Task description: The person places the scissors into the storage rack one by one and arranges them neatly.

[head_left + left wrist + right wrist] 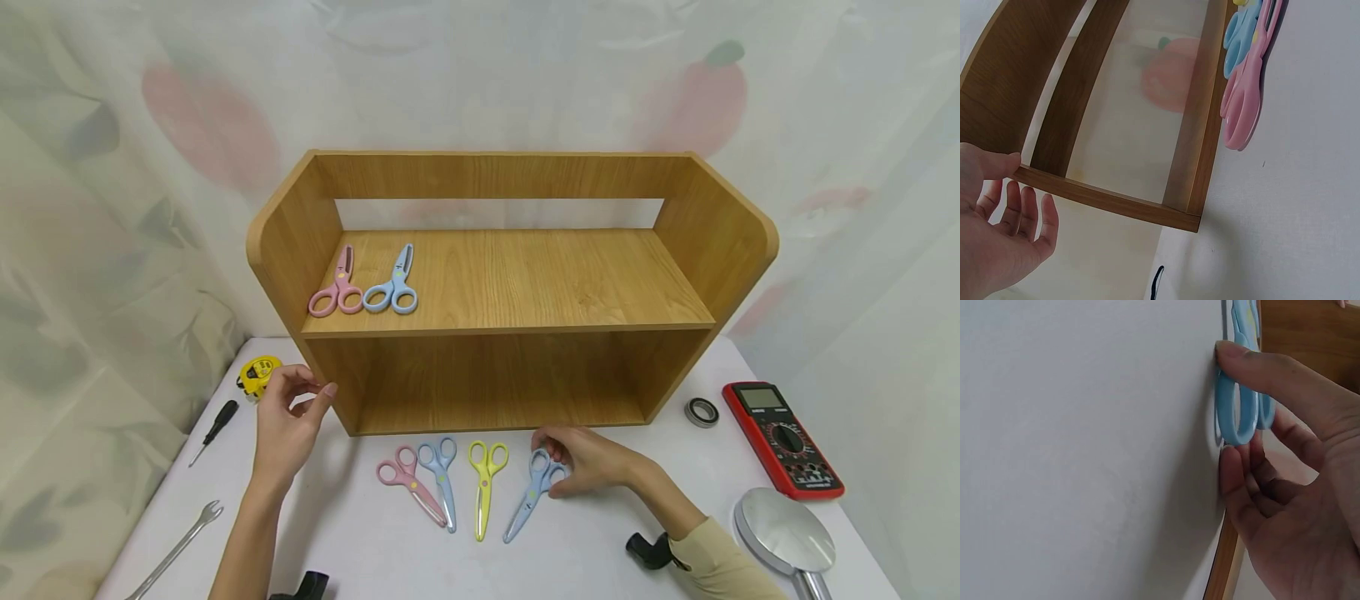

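My right hand [592,460] holds light-blue scissors [526,502] by the finger loops, thumb on one side and fingers on the other; the blades point toward me. In the right wrist view the thumb lies against a loop [1229,415]. Left of them on the table are yellow scissors [483,492], another blue pair [443,487] and a pink pair [415,487]. My left hand [288,425] is at the wooden shelf's [502,329] left side, thumb tip right at the panel edge [1110,199], fingers loosely bent. Pink scissors [344,279] and blue scissors [394,283] lie on the upper board, at its left.
Beyond the left hand are a yellow tape measure [258,374], a screwdriver [217,427] and a wrench [180,546]. On the right lie a bearing ring [690,413], a red multimeter [786,442] and a magnifying glass [787,529]. A curtain [487,75] hangs behind the shelf.
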`<state>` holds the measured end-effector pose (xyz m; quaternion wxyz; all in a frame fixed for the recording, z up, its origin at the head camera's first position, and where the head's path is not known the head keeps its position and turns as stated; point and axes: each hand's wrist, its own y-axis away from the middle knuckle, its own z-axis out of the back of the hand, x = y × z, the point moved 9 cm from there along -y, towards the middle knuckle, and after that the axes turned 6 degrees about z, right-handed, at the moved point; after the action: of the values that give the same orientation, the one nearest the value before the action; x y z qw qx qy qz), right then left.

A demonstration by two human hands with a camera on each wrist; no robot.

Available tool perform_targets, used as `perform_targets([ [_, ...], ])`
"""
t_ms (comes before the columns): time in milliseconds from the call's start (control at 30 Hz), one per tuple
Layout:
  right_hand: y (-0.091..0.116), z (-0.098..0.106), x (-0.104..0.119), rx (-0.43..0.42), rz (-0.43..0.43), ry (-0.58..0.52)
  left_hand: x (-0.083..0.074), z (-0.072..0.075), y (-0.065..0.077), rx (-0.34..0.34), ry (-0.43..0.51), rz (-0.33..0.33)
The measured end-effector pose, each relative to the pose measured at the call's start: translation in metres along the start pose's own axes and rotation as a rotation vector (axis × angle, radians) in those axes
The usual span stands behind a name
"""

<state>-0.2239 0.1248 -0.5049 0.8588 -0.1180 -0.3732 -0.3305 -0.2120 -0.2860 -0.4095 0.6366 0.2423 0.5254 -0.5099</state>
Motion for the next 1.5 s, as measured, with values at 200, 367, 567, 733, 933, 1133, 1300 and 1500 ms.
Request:
perform_targets([
  [200, 0.006, -0.005, 0.008, 0.067, 0.055, -0.030, 0.000, -0.002, 0.000, 0.004, 0.000, 0.018],
  [367, 0.015, -0.009, 0.011, 0.175, 0.073, -0.143, 0.000, -0.002, 0.000, 0.003, -0.001, 0.022],
  [567, 0.036, -0.009, 0.018, 0.341, 0.036, -0.341, -0.001, -0.004, 0.001, 0.003, 0.008, 0.021],
  [733, 0.046, 0.006, 0.051, 0.384, 0.070, -0.473, -0.001, -0.004, 0.001, 0.001, 0.006, 0.022],
  [933, 0.037, 0.056, 0.126, 0.240, 0.219, -0.546, 0.000, -0.001, 0.000, -0.007, 0.004, 0.021],
  [1133, 0.004, 0.123, 0.183, -0.135, 0.257, -0.498, 0.001, 0.001, 0.000, -0.009, 0.005, 0.027],
  [1300, -0.033, 0.163, 0.199, -0.318, 0.214, -0.454, 0.002, 0.000, -0.001, -0.008, 0.007, 0.029],
  [1500, -0.081, 0.182, 0.199, -0.401, 0.184, -0.241, 0.002, -0.001, 0.000, -0.004, 0.008, 0.029],
])
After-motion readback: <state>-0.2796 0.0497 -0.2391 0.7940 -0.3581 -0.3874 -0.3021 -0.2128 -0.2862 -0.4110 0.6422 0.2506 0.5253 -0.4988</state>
